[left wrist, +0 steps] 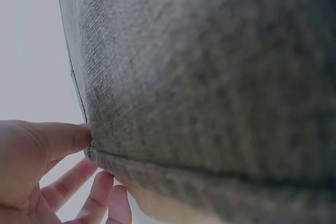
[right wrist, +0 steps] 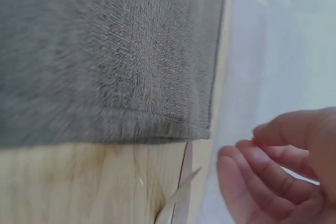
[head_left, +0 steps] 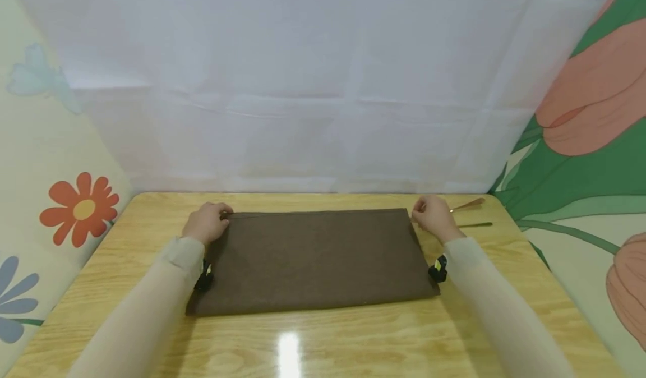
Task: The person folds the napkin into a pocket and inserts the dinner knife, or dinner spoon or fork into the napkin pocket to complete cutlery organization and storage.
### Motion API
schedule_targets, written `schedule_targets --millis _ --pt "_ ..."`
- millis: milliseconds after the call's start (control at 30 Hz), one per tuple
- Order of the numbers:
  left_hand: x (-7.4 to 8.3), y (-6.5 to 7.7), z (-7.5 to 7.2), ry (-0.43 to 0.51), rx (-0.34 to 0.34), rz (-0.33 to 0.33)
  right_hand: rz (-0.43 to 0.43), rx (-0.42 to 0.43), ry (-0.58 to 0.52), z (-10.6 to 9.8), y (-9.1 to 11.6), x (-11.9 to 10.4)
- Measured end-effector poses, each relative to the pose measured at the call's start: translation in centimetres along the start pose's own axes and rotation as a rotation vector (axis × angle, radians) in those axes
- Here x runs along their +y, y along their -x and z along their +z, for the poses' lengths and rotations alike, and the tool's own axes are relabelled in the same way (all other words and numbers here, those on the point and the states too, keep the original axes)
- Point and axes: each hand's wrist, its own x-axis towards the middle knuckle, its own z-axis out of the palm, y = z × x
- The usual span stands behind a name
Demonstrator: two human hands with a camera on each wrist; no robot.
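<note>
A brown cloth (head_left: 323,260), folded into a wide rectangle, lies across the wooden table; its weave and stitched hem show close up in the left wrist view. At its far left corner my left hand (head_left: 206,222) pinches the cloth (left wrist: 184,77), thumb (left wrist: 65,139) on one side and fingers on the other. My right hand (head_left: 432,217) is beside the far right corner. In the right wrist view that hand (right wrist: 283,166) has loosely curled fingers, nothing between them, and a small gap separates it from the cloth's corner (right wrist: 202,132).
Behind the right hand lie two slim utensils on the table (head_left: 323,344), one with a brown handle (head_left: 469,204) and one with a dark handle (head_left: 479,225). A white sheet (head_left: 303,86) hangs along the table's far edge. Flower-patterned panels (head_left: 580,181) stand at both sides.
</note>
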Motion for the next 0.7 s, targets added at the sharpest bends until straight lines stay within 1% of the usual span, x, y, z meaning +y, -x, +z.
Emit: schedule_targets --millis 133,200,300,400,533,633,700 --pt "-0.2 -0.1 -0.2 -0.005 -0.025 0.035 0.044 -0.094 -0.102 -0.7 1.4 0.3" --pt "-0.4 -0.1 -0.3 0.01 -0.047 0.04 0.076 -0.151 -0.139 -1.1 2.1 0.6" --pt "-0.8 -0.1 -0.5 0.049 -0.077 0.039 0.128 -0.242 -0.174 -1.4 3.2 1.3" --pt "-1.1 0.0 -0.9 0.068 -0.104 0.04 0.153 -0.314 -0.167 -1.7 4.1 1.9" --pt "-1.6 0.1 -1.6 0.031 -0.157 0.046 0.179 -0.393 -0.162 -2.0 5.1 2.7" --pt "-2.0 0.2 -2.2 -0.015 -0.207 0.043 0.204 -0.446 -0.224 -2.0 5.5 3.0" --pt "-2.2 0.4 -2.6 -0.053 -0.21 0.038 0.213 -0.472 -0.278 -1.9 5.7 3.0"
